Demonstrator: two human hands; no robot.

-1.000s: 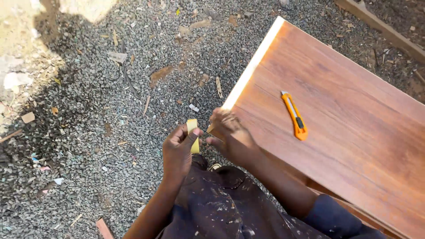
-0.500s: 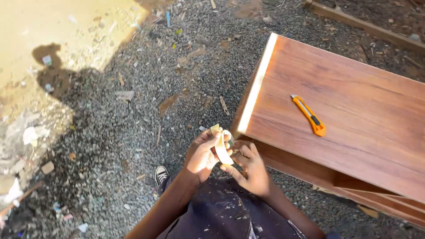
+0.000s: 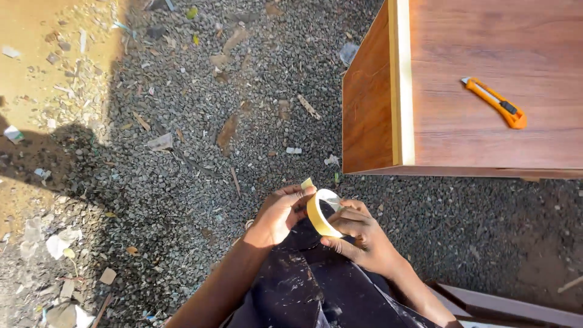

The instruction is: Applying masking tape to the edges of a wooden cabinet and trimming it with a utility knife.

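Since a second ago the hands had dropped clear of the cabinet (image 3: pixel 486 91), the knife (image 3: pixel 495 103) left on top: right hand (image 3: pixel 358 237) gripped the tape roll (image 3: pixel 320 214) low over the lap, left hand (image 3: pixel 282 209) pinching its loose end.

1. The far side of the yellow tape roll (image 3: pixel 320 214) is hidden behind the right hand (image 3: pixel 359 238); its loose end lies under the left hand's fingertips (image 3: pixel 302 193).
2. The right palm is turned away, out of sight.
3. Beyond the fingers, the wooden cabinet (image 3: pixel 486 127) is cut off by the top and right edges.
4. The orange utility knife (image 3: pixel 497 104) on it: its blade is perhaps extended, too small to tell.
5. Both forearms leave at the bottom edge.
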